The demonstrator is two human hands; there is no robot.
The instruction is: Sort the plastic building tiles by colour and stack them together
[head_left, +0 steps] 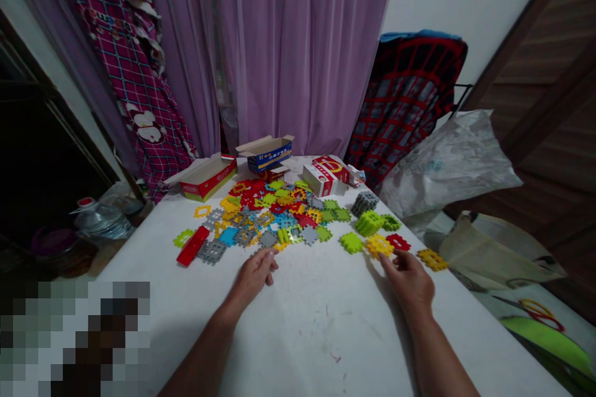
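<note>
My left hand (258, 272) rests over the white table (307, 322) with its fingers bent and partly apart, near the front edge of a mixed pile of interlocking plastic pieces (265, 217); nothing shows in it. On the right, my right hand (408, 273) has its thumb and fingertips at a small yellow stack (379, 246). A lime green piece (351, 242) lies left of that stack, a red piece (398, 242) to its right. Behind stand a green stack (369, 223) and a grey stack (364, 203). Another yellow piece (433, 259) lies near the right edge.
At the back are an open red and green box (209, 180), a blue box (270, 155) and a red and white box (321, 177). A red block (192, 246) lies left of the pile. Plastic bags (447, 161) hang over the right side.
</note>
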